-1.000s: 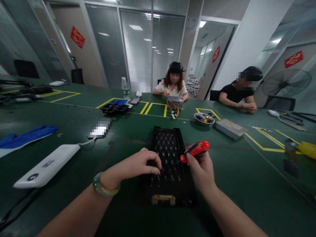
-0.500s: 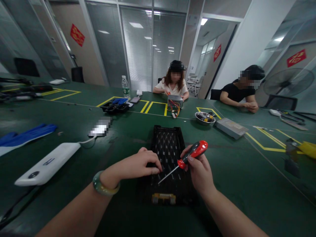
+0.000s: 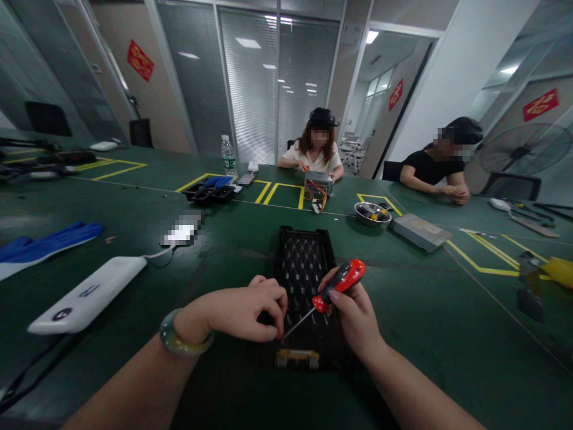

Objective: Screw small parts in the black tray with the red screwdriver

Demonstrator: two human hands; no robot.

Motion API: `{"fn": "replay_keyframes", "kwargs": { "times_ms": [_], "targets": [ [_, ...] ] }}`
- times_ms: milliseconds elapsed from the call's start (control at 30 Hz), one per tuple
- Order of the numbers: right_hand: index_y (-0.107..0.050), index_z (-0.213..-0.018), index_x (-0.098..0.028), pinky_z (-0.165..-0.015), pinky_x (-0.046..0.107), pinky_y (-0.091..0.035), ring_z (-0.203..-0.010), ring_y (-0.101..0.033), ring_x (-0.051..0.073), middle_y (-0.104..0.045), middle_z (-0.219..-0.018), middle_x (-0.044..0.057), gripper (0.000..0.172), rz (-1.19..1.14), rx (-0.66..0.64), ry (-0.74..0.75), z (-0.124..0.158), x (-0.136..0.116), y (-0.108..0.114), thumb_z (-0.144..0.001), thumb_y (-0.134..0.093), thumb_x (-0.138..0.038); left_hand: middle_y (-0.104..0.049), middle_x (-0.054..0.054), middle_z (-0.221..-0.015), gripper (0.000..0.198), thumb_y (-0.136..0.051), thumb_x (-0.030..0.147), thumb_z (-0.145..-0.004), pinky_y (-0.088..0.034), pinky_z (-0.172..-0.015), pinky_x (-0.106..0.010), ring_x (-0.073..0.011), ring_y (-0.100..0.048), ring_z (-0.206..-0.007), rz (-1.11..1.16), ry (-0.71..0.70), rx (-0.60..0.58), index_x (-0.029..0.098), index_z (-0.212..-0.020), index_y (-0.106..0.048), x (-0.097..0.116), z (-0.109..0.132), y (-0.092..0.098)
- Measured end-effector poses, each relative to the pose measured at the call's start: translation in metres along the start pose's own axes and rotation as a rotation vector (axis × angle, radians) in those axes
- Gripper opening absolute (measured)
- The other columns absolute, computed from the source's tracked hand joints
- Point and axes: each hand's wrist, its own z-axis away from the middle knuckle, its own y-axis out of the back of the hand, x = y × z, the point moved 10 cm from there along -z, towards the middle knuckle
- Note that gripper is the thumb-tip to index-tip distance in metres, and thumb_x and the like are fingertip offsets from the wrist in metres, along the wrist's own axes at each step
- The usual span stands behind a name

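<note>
A black, open tray-like housing [image 3: 304,263] with rows of small shiny metal parts lies lengthwise before me on the green table. At its near end sits a yellowish connector piece [image 3: 297,357]. My right hand [image 3: 356,316] holds a red and black screwdriver [image 3: 342,283] over the housing. The shaft slants down to the left, its tip beside the fingertips of my left hand [image 3: 255,307]. That hand is closed in a pinch at the housing's left edge; whatever it grips is too small or hidden to make out.
A white power bank [image 3: 89,292] with a cable and a blue glove [image 3: 54,245] lie to the left. Beyond the housing stand a metal bowl of parts [image 3: 372,215], a flat grey case [image 3: 421,232] and a black tray [image 3: 210,192]. Two people sit across the table.
The screwdriver has moved down and left with my right hand, bringing its tip to my left fingertips. My left hand has shifted slightly left and down, its fingers drawn closer together.
</note>
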Motion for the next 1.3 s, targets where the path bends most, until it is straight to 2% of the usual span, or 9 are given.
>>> {"fn": "replay_keyframes", "kwargs": {
  "times_ms": [167, 567, 700, 900, 1067, 1300],
  "targets": [
    [-0.066, -0.099, -0.022, -0.055, 0.021, -0.047, -0.068, -0.057, 0.012, -0.066, -0.090, 0.001, 0.013, -0.018, 0.014, 0.018, 0.000, 0.000, 0.004, -0.088, -0.069, -0.027, -0.064, 0.002, -0.107, 0.013, -0.074, 0.029, -0.084, -0.027, -0.098, -0.033, -0.0203, -0.053, -0.104, -0.010, 0.012, -0.006, 0.030, -0.096, -0.078, 0.001, 0.001, 0.000],
    [-0.066, -0.099, -0.022, -0.056, 0.022, -0.047, -0.074, -0.059, 0.015, -0.065, -0.092, 0.001, 0.011, -0.049, 0.042, 0.049, -0.002, -0.004, 0.010, -0.087, -0.066, -0.024, -0.069, 0.001, -0.106, 0.015, -0.071, 0.040, -0.090, -0.025, -0.097, -0.034, -0.0218, -0.054, -0.107, 0.019, 0.038, -0.041, 0.025, -0.091, -0.073, -0.005, 0.000, -0.004],
    [-0.066, -0.099, -0.021, -0.054, 0.022, -0.046, -0.069, -0.057, 0.014, -0.066, -0.089, 0.001, 0.013, -0.022, 0.044, 0.031, -0.001, -0.002, 0.009, -0.087, -0.067, -0.025, -0.070, 0.002, -0.101, 0.014, -0.071, 0.037, -0.091, -0.025, -0.095, -0.033, -0.0207, -0.055, -0.106, 0.029, 0.067, -0.085, 0.024, -0.087, -0.073, -0.002, 0.001, -0.007],
    [-0.065, -0.092, -0.020, -0.054, 0.024, -0.045, -0.061, -0.053, 0.012, -0.066, -0.084, 0.001, 0.012, -0.015, 0.068, -0.020, -0.002, -0.001, 0.008, -0.083, -0.069, -0.026, -0.072, 0.004, -0.095, 0.010, -0.078, 0.032, -0.084, -0.024, -0.094, -0.035, -0.0203, -0.055, -0.102, 0.032, 0.147, -0.041, 0.025, -0.078, -0.075, -0.002, 0.001, -0.006],
    [-0.064, -0.090, -0.020, -0.053, 0.026, -0.045, -0.059, -0.052, 0.013, -0.066, -0.083, 0.001, 0.013, 0.020, 0.083, -0.044, -0.003, -0.001, 0.007, -0.081, -0.070, -0.028, -0.073, 0.005, -0.093, 0.010, -0.080, 0.032, -0.082, -0.022, -0.095, -0.037, -0.0202, -0.056, -0.100, 0.008, 0.161, 0.018, 0.025, -0.076, -0.076, -0.001, 0.001, -0.003],
    [-0.064, -0.092, -0.020, -0.054, 0.025, -0.045, -0.059, -0.053, 0.012, -0.066, -0.081, 0.000, 0.015, 0.028, 0.080, -0.055, -0.001, 0.002, 0.007, -0.082, -0.071, -0.029, -0.074, 0.007, -0.093, 0.010, -0.079, 0.027, -0.082, -0.020, -0.096, -0.037, -0.0194, -0.055, -0.106, -0.018, 0.210, 0.011, 0.024, -0.074, -0.074, 0.003, 0.002, -0.003]
  ]
}}
